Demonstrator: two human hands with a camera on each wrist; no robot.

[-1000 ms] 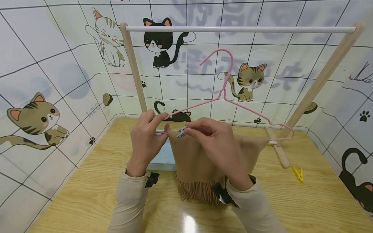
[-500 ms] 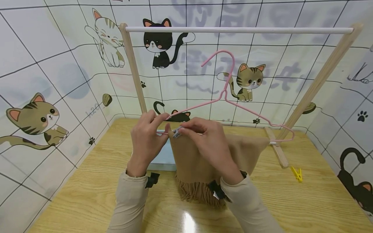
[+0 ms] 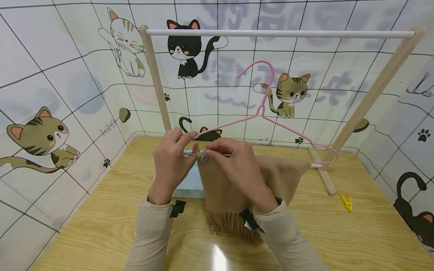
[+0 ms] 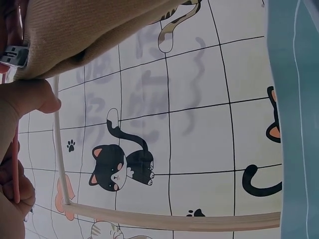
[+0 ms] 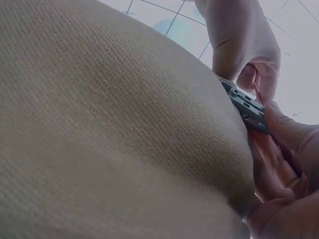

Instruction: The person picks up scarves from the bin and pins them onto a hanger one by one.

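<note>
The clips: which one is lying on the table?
The yellow clip, on the table near the rack's wooden foot; the grey clip is pinched in the right hand.

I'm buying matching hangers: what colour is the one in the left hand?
The hanger is pink, clearest in the head view.

Head view: bright light is filling the scene; white glare is marking the tabletop (image 3: 101, 210) at six o'clock; wide-angle distortion is splaying the rack post (image 3: 378, 86) at two o'clock. Left wrist view: shadow is darkening the left hand (image 4: 10, 109) at nine o'clock. Right wrist view: backdrop (image 5: 304, 55) is whitening out at one o'clock; backlight is greying the cloth (image 5: 124, 124), its weave blurring toward seven o'clock.
</note>
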